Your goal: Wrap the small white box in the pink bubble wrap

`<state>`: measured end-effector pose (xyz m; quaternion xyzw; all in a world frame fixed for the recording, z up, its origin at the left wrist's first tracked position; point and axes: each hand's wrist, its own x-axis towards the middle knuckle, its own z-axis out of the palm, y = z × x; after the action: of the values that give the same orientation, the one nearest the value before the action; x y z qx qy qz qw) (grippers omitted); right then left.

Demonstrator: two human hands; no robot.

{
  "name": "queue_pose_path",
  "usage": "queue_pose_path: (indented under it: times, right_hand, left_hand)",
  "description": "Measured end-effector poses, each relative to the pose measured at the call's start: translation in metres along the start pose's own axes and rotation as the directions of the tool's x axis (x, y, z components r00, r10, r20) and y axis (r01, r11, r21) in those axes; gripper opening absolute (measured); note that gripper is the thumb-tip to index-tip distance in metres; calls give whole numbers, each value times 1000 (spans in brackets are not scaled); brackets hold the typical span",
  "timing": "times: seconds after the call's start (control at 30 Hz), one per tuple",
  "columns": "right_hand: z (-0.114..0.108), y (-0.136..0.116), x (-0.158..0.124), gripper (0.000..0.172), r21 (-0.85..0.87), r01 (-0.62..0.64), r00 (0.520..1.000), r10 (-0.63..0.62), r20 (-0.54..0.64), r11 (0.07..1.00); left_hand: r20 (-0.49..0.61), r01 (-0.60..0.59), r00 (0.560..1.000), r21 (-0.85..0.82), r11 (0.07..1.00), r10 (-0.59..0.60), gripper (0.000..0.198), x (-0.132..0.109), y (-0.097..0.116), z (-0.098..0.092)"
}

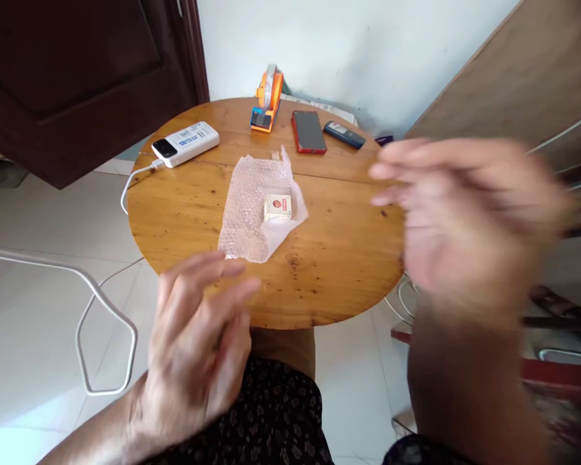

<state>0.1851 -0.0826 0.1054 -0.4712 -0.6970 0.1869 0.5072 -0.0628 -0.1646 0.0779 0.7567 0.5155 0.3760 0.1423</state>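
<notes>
A sheet of bubble wrap (246, 200) lies on the round wooden table, its right side partly folded up. On it rests a small cream box (277, 206) with a red label and a round picture; a flap of the wrap overlaps its lower edge. My left hand (198, 329) hovers at the table's front edge, just below the wrap, with bent fingers apart and nothing visible in them. Off to the right, my right hand (465, 200) is raised over the table's edge, away from the wrap. It is blurred; its fingertips look slightly apart, with no object showing between them.
At the back of the wooden table (348, 258) stands an orange tape dispenser (268, 100). Right of it lie a red-edged phone (309, 132) and a dark handheld device (344, 134). A white power bank (186, 143) with a cable (130, 181) sits at the left.
</notes>
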Motion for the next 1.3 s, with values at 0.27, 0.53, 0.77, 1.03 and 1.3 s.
queue_pose_path:
  times: [0.27, 0.53, 0.77, 1.03, 1.3]
  right_hand:
    - [41, 20, 44, 22, -75, 101, 907, -61, 417, 992]
    - [76, 23, 62, 23, -370, 393, 662, 20, 749, 842]
    - [48, 58, 48, 29, -571, 201, 734, 263, 626, 796]
    - [33, 97, 15, 35, -491, 224, 781, 147, 607, 842]
    - [32, 95, -9, 39, -460, 270, 844, 22, 536, 846]
  left_hand:
    - [-49, -4, 999, 103, 995, 10, 44, 70, -43, 64]
    - [10, 1, 1000, 5, 1000, -1, 40, 35, -21, 94]
    - [232, -62, 967, -182, 981, 104, 39, 19, 1, 111]
    - [-27, -63, 998, -109, 992, 61, 31, 67, -32, 86]
    - [117, -99, 988, -55, 994, 105, 63, 88, -76, 108]
